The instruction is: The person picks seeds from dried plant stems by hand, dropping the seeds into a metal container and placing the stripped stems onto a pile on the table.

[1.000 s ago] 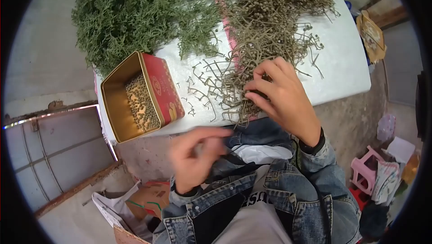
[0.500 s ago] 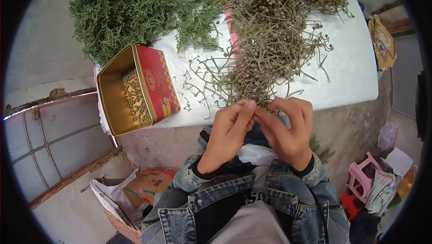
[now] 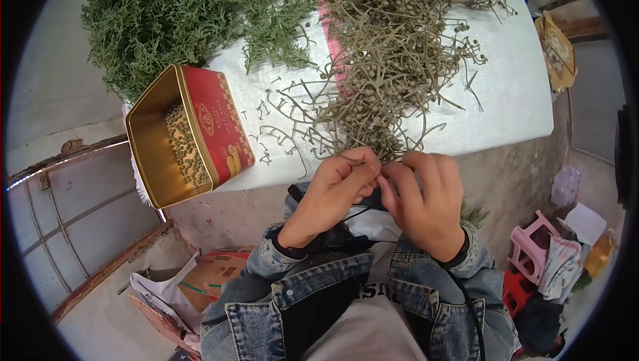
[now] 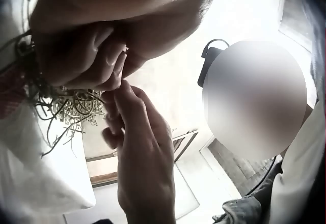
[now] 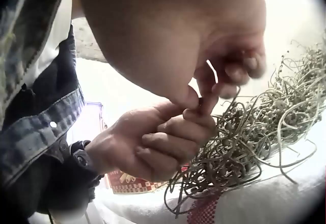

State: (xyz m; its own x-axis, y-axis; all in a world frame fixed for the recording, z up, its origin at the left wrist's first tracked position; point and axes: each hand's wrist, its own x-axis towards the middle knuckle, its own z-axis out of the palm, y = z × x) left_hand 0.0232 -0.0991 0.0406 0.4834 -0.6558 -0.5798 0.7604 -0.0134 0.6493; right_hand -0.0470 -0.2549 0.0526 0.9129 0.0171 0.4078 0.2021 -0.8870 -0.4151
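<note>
In the head view my left hand and right hand meet fingertip to fingertip at the near edge of the pile. The left fingers and thumb grip a thin dried stem. My right thumb and forefinger pinch at its end, where a small dark bit shows between the fingertips in the right wrist view; I cannot tell exactly what it is. Just beyond lies a heap of dried stems with round seed heads. A red tin with a gold inside lies on its side at the left, holding loose round seed heads.
Green leafy sprigs lie behind the tin. A white woven sheet with a pink stripe covers the table, scattered with loose bare stems. A pink stool and a cardboard box stand on the floor.
The left hand came up from low at the left, and the right hand drew back from the heap toward the body, so that both met over the stem. They have stayed together since.
</note>
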